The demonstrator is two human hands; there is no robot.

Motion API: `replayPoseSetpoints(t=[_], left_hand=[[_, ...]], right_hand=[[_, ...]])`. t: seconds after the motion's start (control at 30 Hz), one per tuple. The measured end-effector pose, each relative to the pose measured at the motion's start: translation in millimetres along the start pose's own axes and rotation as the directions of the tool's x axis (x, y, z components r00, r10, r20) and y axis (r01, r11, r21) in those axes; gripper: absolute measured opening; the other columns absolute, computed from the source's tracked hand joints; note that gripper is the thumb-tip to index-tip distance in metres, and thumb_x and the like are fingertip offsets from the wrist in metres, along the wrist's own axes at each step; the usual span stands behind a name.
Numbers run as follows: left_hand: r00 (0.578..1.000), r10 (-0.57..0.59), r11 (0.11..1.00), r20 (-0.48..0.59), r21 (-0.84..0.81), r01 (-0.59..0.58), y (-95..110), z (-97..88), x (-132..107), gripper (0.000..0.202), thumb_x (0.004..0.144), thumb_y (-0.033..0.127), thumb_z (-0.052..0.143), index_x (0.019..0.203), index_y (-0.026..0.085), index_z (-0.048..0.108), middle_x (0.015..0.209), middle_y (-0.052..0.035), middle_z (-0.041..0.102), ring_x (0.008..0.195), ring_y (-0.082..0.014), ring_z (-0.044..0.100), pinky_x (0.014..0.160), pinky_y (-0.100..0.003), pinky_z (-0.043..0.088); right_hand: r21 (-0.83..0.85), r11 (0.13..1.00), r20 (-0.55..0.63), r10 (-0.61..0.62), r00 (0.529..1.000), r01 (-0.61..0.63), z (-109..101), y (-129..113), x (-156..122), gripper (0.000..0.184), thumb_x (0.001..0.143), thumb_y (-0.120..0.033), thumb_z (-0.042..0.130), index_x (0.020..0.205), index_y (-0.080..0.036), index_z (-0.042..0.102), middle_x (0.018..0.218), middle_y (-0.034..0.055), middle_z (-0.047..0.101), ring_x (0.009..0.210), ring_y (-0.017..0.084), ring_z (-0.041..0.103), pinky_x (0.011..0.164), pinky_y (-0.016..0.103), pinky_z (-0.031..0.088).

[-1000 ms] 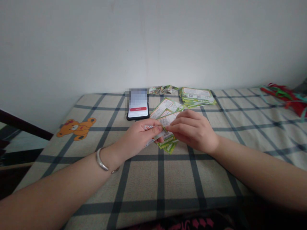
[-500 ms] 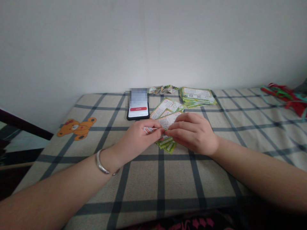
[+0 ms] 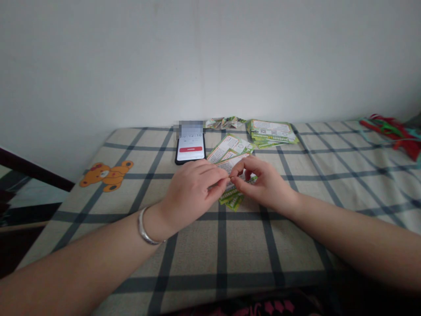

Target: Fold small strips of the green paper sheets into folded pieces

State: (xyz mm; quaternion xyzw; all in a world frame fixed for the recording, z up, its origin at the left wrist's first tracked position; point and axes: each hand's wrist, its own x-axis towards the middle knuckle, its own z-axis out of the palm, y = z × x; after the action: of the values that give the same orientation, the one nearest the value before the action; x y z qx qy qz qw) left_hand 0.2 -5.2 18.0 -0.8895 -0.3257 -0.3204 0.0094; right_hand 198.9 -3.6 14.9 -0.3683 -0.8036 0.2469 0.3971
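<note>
Over a fanned group of green and white printed paper slips (image 3: pixel 226 144), my two hands meet fingertip to fingertip. My left hand (image 3: pixel 194 184), with a silver bangle at the wrist, is closed in a pinch, its back turned up. My right hand (image 3: pixel 265 181) pinches thumb against forefinger, its other fingers curled. Between the fingertips shows only a sliver of a small printed paper slip (image 3: pixel 229 178); my left hand hides the rest. The loose slips lie flat beneath and just behind my hands, partly covered by them.
A phone (image 3: pixel 190 154) with a lit screen lies behind my left hand. Crumpled or folded slips (image 3: pixel 225 122) sit by the wall, beside a stack of flat slips (image 3: pixel 272 131). Red and green cords or cloth (image 3: pixel 397 136) lie far right. A bear picture (image 3: pixel 107 175) is at left on the checked tablecloth (image 3: pixel 197 254).
My left hand has rolled over so its back faces up, covering the slip seen in it before. My right hand's fingers have drawn into a thumb-and-forefinger pinch.
</note>
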Motion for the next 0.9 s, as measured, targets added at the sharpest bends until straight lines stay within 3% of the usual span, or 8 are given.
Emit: replayPoseSetpoints(t=[0.3, 0.47, 0.77, 0.9], left_hand=[[1.0, -0.015, 1.0, 0.014, -0.004, 0.015, 0.2, -2.3, 0.5, 0.017, 0.093, 0.023, 0.05, 0.084, 0.018, 0.063, 0.083, -0.0017, 0.069, 0.082, -0.0179, 0.06, 0.078, -0.033, 0.043], [0.994, -0.099, 0.995, -0.034, -0.022, 0.099, 3.9, -2.6, 1.7, 0.01, 0.089, 0.022, 0.056, 0.081, 0.02, 0.062, 0.083, -0.0005, 0.069, 0.085, -0.0179, 0.061, 0.082, -0.034, 0.042], [0.987, -0.131, 0.983, -0.096, -0.141, 0.117, 8.1, 1.7, 0.6, 0.01, 0.081, 0.013, 0.06, 0.073, 0.019, 0.059, 0.074, 0.0019, 0.065, 0.075, -0.0149, 0.06, 0.078, -0.032, 0.043], [0.979, -0.179, 0.972, -0.093, -0.174, 0.161, 7.1, 0.5, 1.3, 0.009, 0.079, 0.012, 0.059, 0.073, 0.018, 0.059, 0.073, 0.0018, 0.064, 0.074, -0.0145, 0.059, 0.076, -0.031, 0.043]], right_hand=[[0.002, 1.0, -0.017, -0.02, 1.0, 0.02, 1.1, -0.3, 0.7, 0.005, 0.082, -0.019, 0.06, 0.078, -0.019, 0.062, 0.073, -0.0015, 0.06, 0.07, 0.011, 0.052, 0.062, 0.025, 0.041], [0.015, 1.0, -0.031, -0.011, 0.999, 0.011, 5.7, 2.9, 1.1, 0.004, 0.077, -0.016, 0.06, 0.076, -0.019, 0.06, 0.07, -0.0026, 0.059, 0.067, 0.01, 0.051, 0.06, 0.024, 0.04], [-0.052, 0.997, -0.034, -0.051, 0.998, 0.05, 7.1, -4.2, 0.6, 0.008, 0.071, -0.011, 0.058, 0.071, -0.019, 0.057, 0.067, -0.0034, 0.057, 0.063, 0.01, 0.049, 0.06, 0.024, 0.039], [-0.022, 1.0, -0.023, -0.015, 1.0, 0.014, 5.8, -2.8, 0.7, 0.008, 0.071, -0.01, 0.058, 0.071, -0.019, 0.058, 0.068, -0.0035, 0.058, 0.063, 0.009, 0.049, 0.058, 0.023, 0.039]])
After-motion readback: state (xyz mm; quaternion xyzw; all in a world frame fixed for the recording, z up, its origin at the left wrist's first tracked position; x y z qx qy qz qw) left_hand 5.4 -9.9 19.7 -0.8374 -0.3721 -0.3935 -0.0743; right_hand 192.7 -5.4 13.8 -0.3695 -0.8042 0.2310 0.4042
